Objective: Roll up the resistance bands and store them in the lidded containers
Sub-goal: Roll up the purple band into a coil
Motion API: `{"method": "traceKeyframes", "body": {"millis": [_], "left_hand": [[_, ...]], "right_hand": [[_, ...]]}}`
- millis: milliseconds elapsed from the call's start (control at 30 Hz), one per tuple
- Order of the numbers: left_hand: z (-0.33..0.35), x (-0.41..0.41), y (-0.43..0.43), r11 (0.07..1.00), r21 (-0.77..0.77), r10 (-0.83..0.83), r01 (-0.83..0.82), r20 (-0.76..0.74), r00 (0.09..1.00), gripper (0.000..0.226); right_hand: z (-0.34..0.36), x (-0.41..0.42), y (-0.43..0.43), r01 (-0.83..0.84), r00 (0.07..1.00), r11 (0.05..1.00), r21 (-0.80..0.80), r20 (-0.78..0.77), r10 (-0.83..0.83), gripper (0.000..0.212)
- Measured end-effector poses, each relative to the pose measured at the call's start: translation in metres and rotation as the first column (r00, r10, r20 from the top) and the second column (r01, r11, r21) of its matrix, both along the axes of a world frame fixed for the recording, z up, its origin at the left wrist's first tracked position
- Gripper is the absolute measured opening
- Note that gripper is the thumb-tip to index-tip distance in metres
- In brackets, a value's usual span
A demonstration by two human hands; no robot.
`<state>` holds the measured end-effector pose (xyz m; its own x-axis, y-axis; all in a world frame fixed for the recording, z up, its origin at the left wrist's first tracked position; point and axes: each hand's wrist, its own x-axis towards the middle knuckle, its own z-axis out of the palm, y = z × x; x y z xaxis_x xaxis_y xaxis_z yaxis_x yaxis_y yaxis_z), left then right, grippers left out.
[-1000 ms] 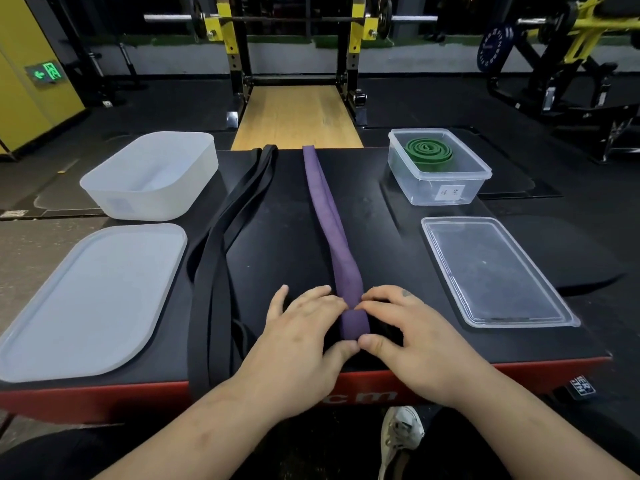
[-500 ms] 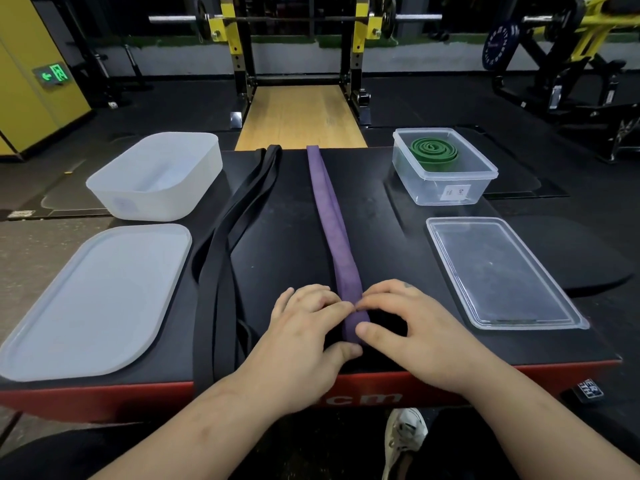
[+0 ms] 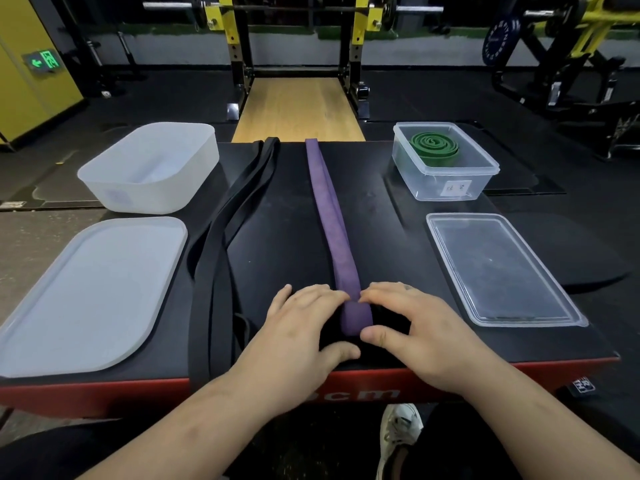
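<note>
1. My left hand [image 3: 301,327] and right hand [image 3: 412,327] lie palm-down at the tabletop's [image 3: 277,244] near edge.
2. Fingers of both curl onto the purple band's [image 3: 329,209] rolled near end, pinching it.
3. The band runs straight away from me.

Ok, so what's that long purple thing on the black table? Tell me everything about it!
It is a purple resistance band, a flat, rubbery-looking strap with a matte, slightly mottled surface. It lies stretched out straight down the middle of the black padded table, from the far edge toward the person. Its near end is curled over into the start of a roll. The left hand and right hand press on that end from either side with fingertips and thumbs.
</note>
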<state>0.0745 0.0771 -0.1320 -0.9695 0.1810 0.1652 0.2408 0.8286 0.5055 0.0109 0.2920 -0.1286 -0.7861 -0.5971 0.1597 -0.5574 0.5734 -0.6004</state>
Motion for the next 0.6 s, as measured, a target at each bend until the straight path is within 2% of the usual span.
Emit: {"method": "traceKeyframes", "body": {"millis": [100, 233, 467, 533, 600], "left_hand": [[-0.0006, -0.0011, -0.0005, 1.000, -0.018, 0.001, -0.002, -0.036, 0.999, 0.056], [-0.0002, 0.0013, -0.0037, 1.000, 0.020, -0.022, 0.023, -0.021, 1.000, 0.051], [-0.0024, 0.0044, -0.0008, 1.000, -0.012, -0.026, 0.026, -0.003, 1.000, 0.065], [-0.0023, 0.0031, 0.0007, 1.000, -0.006, -0.014, 0.014, -0.037, 0.999, 0.058], [-0.0012, 0.0002, 0.0021, 1.000, 0.021, 0.004, -0.003, -0.051, 0.999, 0.049]], "right_hand": [[0.0014, 0.0040, -0.0005, 0.013, 1.000, 1.000, 0.003, -0.001, -0.013, 0.038], [0.0037, 0.0095, 0.0020, 0.024, 1.000, 0.999, 0.032, 0.019, -0.025, 0.051], [0.0035, 0.0046, -0.0030, 0.027, 0.999, 0.999, 0.039, 0.022, -0.027, 0.039], [0.0028, 0.0040, -0.0026, 0.020, 1.000, 0.999, 0.035, 0.023, -0.021, 0.037], [0.0013, 0.0051, -0.0016, 0.024, 0.999, 0.999, 0.049, 0.032, -0.026, 0.045]]}}
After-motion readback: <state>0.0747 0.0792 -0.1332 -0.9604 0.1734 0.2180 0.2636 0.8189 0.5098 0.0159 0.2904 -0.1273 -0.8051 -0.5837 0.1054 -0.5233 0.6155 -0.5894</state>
